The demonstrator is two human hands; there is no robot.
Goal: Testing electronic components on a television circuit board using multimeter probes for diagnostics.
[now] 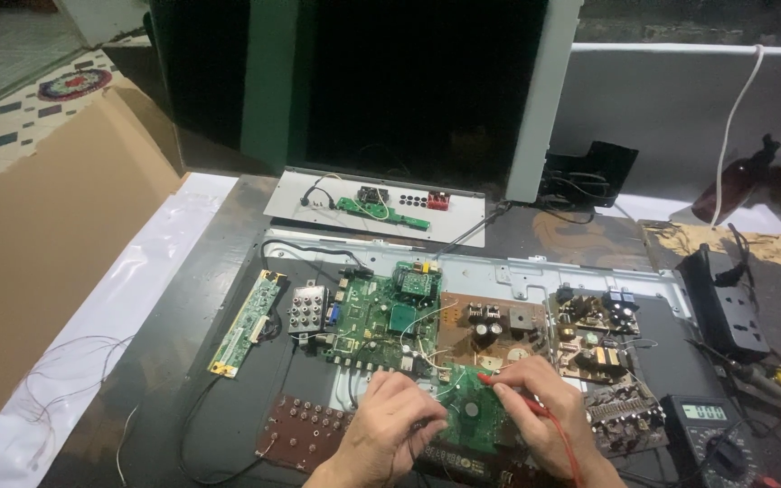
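A small green circuit board [472, 411] with a round part near its middle lies at the near edge of the opened chassis, between both hands, its surface facing up; its outline is mostly covered, so its long axis cannot be told. The right hand [544, 407] rests on the board's right side, fingers [510, 372] pinched around a red probe [515, 394] like a pen. The probe's long axis runs from the wrist at lower right up to the left, its tip pointing down-left onto the board, with a red lead [568, 449] trailing back along the wrist. The left hand [389, 425] lies knuckles up on the board's left edge, fingers curled tight; what they hold is hidden. Just beyond sit a larger green main board [374, 323] and a brown power board [490, 330]. A brown board with rows of round pads [305, 427] lies left of the left hand, a digital multimeter [707, 434] to the right on the dark table [192, 298].
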